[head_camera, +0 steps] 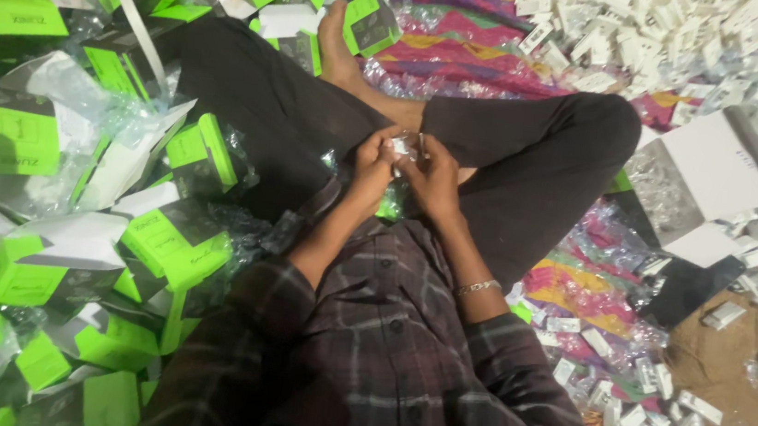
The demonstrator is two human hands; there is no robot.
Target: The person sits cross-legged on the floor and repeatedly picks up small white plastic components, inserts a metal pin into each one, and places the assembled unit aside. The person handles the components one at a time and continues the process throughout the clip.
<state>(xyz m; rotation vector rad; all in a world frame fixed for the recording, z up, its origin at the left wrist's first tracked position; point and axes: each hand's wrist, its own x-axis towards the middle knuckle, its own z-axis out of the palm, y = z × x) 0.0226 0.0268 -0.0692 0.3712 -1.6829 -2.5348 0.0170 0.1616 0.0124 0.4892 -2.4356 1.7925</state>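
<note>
I sit cross-legged on the floor in dark trousers and a plaid shirt. My left hand [372, 168] and my right hand [433, 179] meet over my lap, both pinching a small white part in a clear plastic wrapper [401, 147]. A green bit of packaging [389, 207] lies in my lap just under the hands. My right wrist carries a thin metal bracelet [477, 287].
A heap of green, grey and white cartons [163, 239] and clear bags fills the left side. Several small white parts [665, 37] are piled at the upper right and scattered at the lower right [646, 424]. An open white box [697, 183] with wrapped pieces sits by my right knee.
</note>
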